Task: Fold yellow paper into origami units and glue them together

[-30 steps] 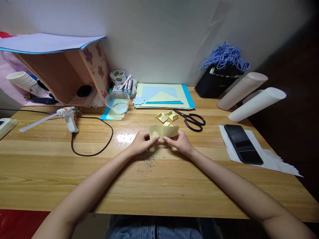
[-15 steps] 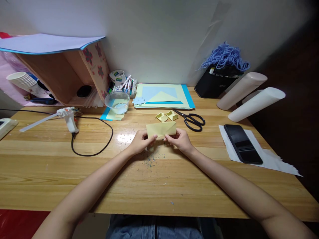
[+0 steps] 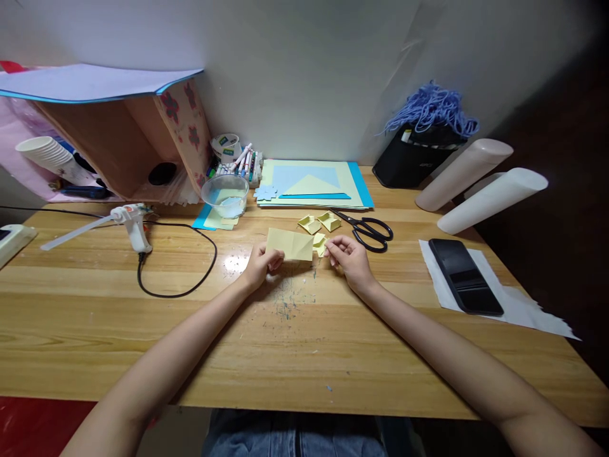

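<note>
My left hand (image 3: 260, 266) is closed on a creased pale yellow paper (image 3: 290, 244), thumb on the near side, holding it above the table. My right hand (image 3: 351, 261) has its thumb and fingertips pinched together, apart from that paper. They meet the right edge of a small folded yellow paper piece (image 3: 320, 244); whether they grip it I cannot tell. Behind it lie two similar folded paper pieces, one on the left (image 3: 309, 224) and one on the right (image 3: 329, 221). Black-handled scissors (image 3: 373, 233) lie to their right.
A glue gun (image 3: 132, 227) and its cable lie left. A clear plastic bowl (image 3: 225, 195), markers (image 3: 242, 162) and stacked coloured paper (image 3: 359, 184) stand at the back. On the right are a phone (image 3: 465, 276) and white rolls (image 3: 492, 202). Scraps dot the table (image 3: 266, 362).
My right hand has let go of the yellow paper. My left hand has moved the paper slightly left, and the third folded piece now shows beside it.
</note>
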